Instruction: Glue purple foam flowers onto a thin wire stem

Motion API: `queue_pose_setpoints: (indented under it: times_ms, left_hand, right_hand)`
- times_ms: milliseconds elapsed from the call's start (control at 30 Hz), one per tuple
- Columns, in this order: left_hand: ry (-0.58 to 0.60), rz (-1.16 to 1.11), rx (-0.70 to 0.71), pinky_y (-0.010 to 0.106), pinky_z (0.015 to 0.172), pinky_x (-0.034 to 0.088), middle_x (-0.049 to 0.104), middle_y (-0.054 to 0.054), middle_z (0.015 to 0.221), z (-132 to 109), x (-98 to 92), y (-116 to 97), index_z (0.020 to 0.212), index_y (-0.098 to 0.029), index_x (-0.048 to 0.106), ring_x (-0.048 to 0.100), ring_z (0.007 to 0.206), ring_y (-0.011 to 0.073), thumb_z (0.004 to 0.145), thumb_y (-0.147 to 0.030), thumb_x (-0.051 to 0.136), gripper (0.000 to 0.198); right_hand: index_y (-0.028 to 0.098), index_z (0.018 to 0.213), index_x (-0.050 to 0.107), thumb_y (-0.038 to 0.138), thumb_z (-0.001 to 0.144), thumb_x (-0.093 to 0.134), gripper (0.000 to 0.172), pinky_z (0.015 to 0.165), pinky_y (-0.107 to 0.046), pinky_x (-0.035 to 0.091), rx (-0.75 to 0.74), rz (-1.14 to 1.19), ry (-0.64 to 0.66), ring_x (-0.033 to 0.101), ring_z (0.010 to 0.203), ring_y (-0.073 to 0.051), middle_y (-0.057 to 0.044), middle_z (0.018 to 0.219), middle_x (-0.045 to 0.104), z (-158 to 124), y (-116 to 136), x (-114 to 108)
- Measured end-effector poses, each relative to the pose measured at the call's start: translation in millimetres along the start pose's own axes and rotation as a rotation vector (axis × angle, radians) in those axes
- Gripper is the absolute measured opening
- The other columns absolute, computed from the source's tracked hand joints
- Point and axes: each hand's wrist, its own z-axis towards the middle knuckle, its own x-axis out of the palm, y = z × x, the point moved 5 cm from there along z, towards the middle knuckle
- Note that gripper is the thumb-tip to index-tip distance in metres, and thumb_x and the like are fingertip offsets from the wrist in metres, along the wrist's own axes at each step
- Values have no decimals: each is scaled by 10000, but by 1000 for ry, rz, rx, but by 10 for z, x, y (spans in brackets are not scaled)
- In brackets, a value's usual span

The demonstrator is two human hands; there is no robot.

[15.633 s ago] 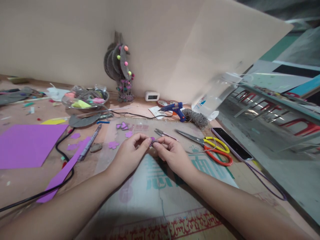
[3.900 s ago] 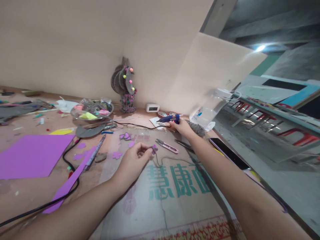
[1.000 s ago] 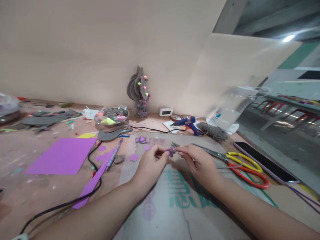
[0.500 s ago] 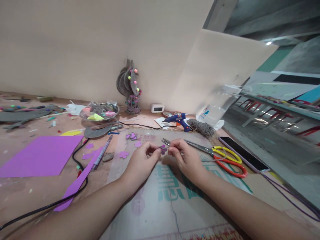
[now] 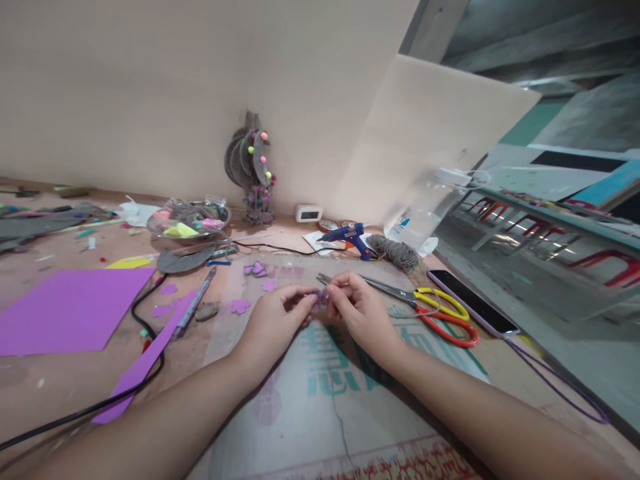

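Observation:
My left hand (image 5: 274,320) and my right hand (image 5: 361,313) meet over a printed plastic sheet (image 5: 320,393), fingertips pinched together on a small purple foam flower (image 5: 320,298). Both wrists rest low on the sheet. Loose purple foam flowers (image 5: 241,306) lie just left of my left hand. Behind my right hand lie small snips (image 5: 327,279) and yellow-and-orange scissors (image 5: 430,307).
A blue glue gun (image 5: 350,237) and a ball of grey twine (image 5: 397,252) sit at the back. A phone (image 5: 473,310) lies at the right edge. Purple foam sheet (image 5: 65,310), a black cable (image 5: 135,320), a bowl of scraps (image 5: 187,220) and a cardboard ornament (image 5: 250,167) stand left.
Four seconds ago my right hand was at the glue gun; it has come back to the flower. Over the last second both hands stay pinched on it, shifting only slightly.

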Motion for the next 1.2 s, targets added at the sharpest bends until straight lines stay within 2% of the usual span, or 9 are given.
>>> queue_pose_setpoints:
  times_ms: [233, 500, 767, 933, 1200]
  left_hand:
    - [-6, 69, 15, 275, 613, 464, 706, 35, 730, -46, -13, -71, 950, -196, 721, 606, 646, 172, 821, -331, 549, 253]
    - [7, 23, 57, 293, 745, 498, 747, 34, 943, -58, -2, -128, 981, -221, 721, 671, 822, 202, 798, -311, 596, 239]
    - [-12, 97, 96, 270, 709, 474, 745, 18, 867, -71, -9, -164, 912, -224, 729, 655, 783, 185, 835, -299, 546, 212]
    - [-11, 103, 80, 261, 623, 454, 707, 12, 733, -63, -11, -113, 867, -213, 721, 615, 668, 171, 849, -354, 518, 248]
    - [2, 89, 83, 253, 599, 429, 674, 9, 701, -52, -9, -88, 883, -206, 707, 583, 641, 159, 857, -375, 507, 263]
  right_hand:
    - [208, 832, 451, 406, 881, 496, 208, 451, -199, 365, 58, 126, 39, 467, 453, -86, 65, 535, 518, -7, -18, 55]
    - [205, 828, 459, 417, 859, 520, 223, 436, -196, 353, 48, 116, 39, 464, 447, -87, 67, 526, 513, -8, -17, 58]
    - [208, 832, 463, 414, 869, 517, 216, 461, -207, 365, 34, 83, 48, 479, 464, -95, 65, 533, 516, -23, -9, 56]
    - [211, 836, 460, 419, 890, 483, 216, 479, -217, 379, 8, 91, 42, 482, 481, -101, 59, 551, 519, -24, -19, 37]
    - [206, 982, 507, 372, 910, 470, 184, 495, -210, 380, 11, 71, 69, 483, 508, -97, 52, 576, 527, -45, -46, 57]
